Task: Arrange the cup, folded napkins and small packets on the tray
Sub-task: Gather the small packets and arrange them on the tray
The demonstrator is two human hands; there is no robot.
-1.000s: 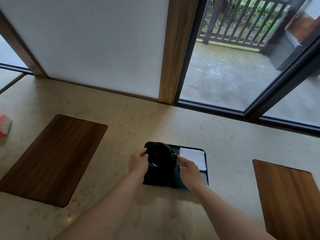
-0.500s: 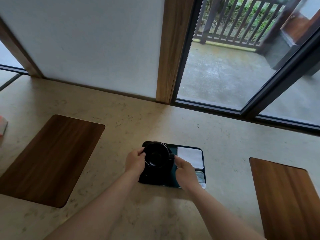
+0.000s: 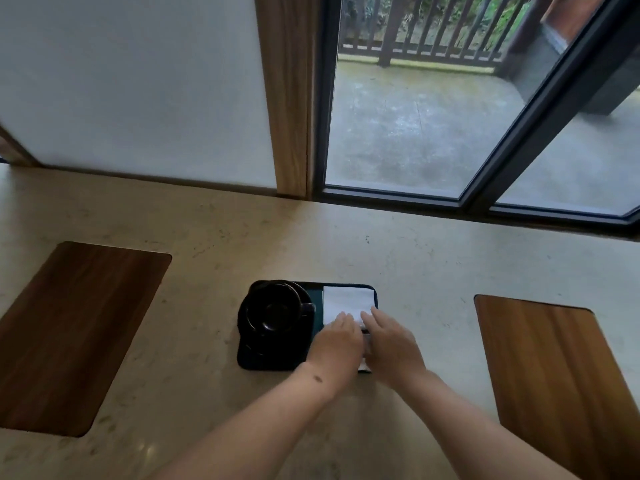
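Item, change logged: half a second ago I had both hands at the cup [image 3: 277,311], one either side; now the left hand [image 3: 337,339] and right hand [image 3: 391,342] lie side by side over the tray's [image 3: 249,358] right part, the cup standing free to the left of the fingers on the tray. Fingers: fairly straight, tips on the near edge of the white napkin [image 3: 348,301], gripping nothing I can see; packets mostly hidden beneath the hands. Judgement: cup placed on the desk's tray, napkin and packets being squared up, task nearly done.
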